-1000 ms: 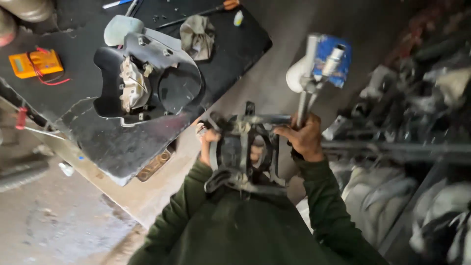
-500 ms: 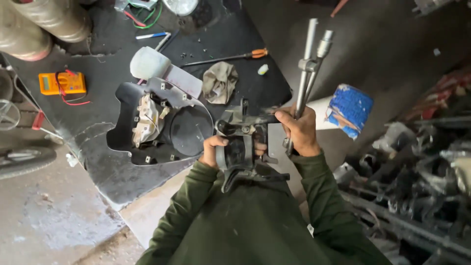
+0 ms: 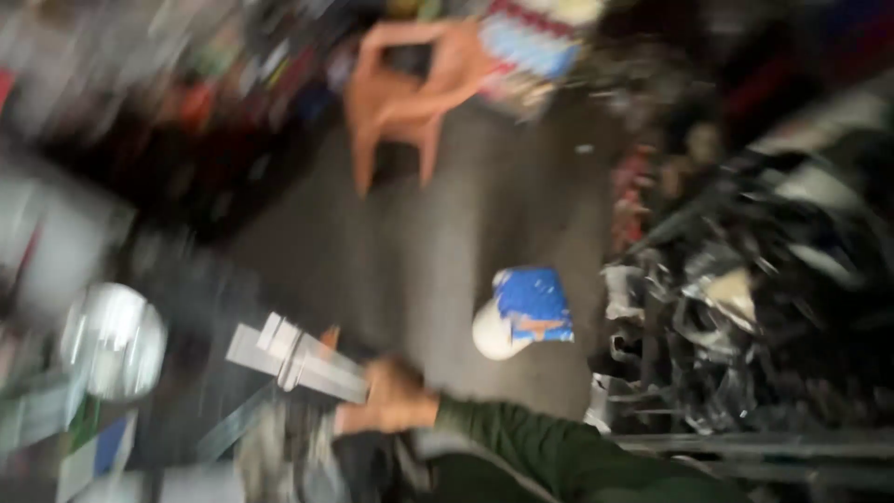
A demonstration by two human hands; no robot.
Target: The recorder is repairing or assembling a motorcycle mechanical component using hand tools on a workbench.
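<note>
The head view is heavily motion-blurred, so fine detail is not resolved. One hand, taken to be the right hand [image 3: 391, 402] from its green sleeve [image 3: 549, 447] entering from the lower right, is seen low in the frame, left of centre. It is closed around the base of a pair of silvery metal tubes [image 3: 293, 359], which slant up and to the left from the fist over a dark work surface [image 3: 186, 307]. The grip is recorded as a full fist on the tubes; single fingers cannot be made out through the blur. The left hand is not seen in the frame, and nothing can be told of it. Below the right hand, a dark mass [image 3: 363, 466] is noted at the bottom edge, touching or just under the wrist; its form cannot be told. A rounded shiny metal object [image 3: 112, 340] lies well to the left of the tubes. On the grey floor [image 3: 466, 233], to the right of the hand and apart from it, a white-and-blue package [image 3: 521, 312] is seen. A pile of dark metal parts [image 3: 764, 317] fills the right side. An orange plastic chair [image 3: 400, 93] stands at the far top of the floor.
</note>
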